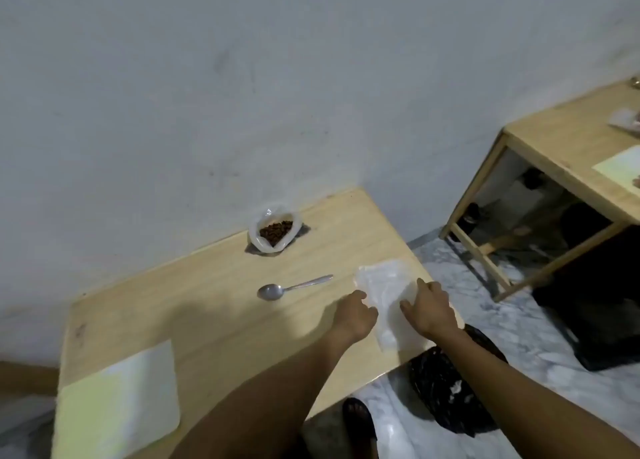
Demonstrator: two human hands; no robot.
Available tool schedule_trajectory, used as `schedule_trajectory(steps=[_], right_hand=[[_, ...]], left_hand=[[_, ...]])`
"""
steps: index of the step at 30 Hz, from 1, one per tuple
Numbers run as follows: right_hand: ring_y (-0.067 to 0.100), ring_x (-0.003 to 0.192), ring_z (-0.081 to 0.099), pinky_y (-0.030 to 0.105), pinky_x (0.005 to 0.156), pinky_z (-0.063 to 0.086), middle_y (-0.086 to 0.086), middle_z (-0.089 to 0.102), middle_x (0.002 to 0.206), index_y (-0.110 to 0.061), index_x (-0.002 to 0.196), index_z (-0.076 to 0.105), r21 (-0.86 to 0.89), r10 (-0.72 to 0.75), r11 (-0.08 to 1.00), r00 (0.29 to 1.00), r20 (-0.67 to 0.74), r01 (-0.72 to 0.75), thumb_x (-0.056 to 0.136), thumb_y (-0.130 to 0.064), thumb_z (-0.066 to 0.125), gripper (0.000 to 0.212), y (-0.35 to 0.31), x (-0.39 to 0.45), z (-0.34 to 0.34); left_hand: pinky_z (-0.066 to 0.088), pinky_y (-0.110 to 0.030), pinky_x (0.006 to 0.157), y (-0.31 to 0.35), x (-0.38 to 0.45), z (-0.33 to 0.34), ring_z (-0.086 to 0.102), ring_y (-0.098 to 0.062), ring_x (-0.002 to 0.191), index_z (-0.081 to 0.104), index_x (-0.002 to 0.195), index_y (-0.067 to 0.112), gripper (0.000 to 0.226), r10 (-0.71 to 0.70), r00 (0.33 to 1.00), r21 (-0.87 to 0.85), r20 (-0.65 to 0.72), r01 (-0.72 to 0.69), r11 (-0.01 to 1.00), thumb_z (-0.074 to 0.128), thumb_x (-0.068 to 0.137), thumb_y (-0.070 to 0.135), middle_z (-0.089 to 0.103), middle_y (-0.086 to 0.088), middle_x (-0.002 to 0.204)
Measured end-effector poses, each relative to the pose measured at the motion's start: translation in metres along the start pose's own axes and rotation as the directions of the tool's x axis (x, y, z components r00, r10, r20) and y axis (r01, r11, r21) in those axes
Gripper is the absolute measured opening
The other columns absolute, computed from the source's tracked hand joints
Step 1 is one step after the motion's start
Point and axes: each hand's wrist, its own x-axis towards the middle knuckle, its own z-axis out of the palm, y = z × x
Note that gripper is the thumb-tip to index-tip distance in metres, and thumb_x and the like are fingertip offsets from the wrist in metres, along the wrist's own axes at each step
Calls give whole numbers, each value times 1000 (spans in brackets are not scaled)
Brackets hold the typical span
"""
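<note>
At the table (207,320) edge, plastic bag (386,285) flat, long axis toward wall (242,112)

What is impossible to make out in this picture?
Head view: grip of left hand and right hand on the plastic bag, hidden by their backs.
Head view: brown pieces in the small bag, too small to name.
Head view: things on the side table, blurred, cut by the right edge.
</note>
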Motion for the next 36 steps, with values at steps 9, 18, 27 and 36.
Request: schedule_trajectory(steps=[9, 18, 27, 36], right_hand=[[36, 133, 32, 48, 102, 38, 12, 32, 147, -15, 147, 29, 109, 62, 992, 998, -10, -60, 97, -40, 49, 59, 12, -3, 10], [23, 71, 57, 32, 67, 44, 12, 58, 78, -8, 82, 48, 762, -179, 589, 963, -202, 270, 96, -11, 58, 18, -32, -18, -23], [3, 103, 65, 15, 85, 48, -12, 70, 116, -25, 120, 66, 649, -591, 445, 747, -304, 617, 100, -5, 49, 33, -142, -36, -44], [14, 107, 63, 31, 93, 49, -3, 70, 112, -24, 112, 68, 731, -712, 364, 678, -181, 577, 94, -37, 50, 29, -213, -66, -50]], left_hand=[[35, -21, 103, 8, 2, 19, 45, -21, 134, 39, 148, 11, 56, -53, 998, -60, 22, 54, 997, 52, 94, 22, 48, -6, 147], [40, -12, 57, 12, -3, -26, 59, -14, 76, 60, 89, 18, 8, -18, 937, -395, -349, -130, 910, 58, 94, 24, 62, 5, 78], [59, -38, 72, 21, -40, -149, 67, -27, 94, 55, 106, 14, 20, -148, 927, -860, -343, -247, 446, 57, 97, 32, 61, -9, 104], [58, -53, 84, 0, -85, -208, 69, -30, 88, 57, 100, 9, 15, 51, 916, -846, -397, -387, 368, 63, 95, 22, 69, -12, 93]])
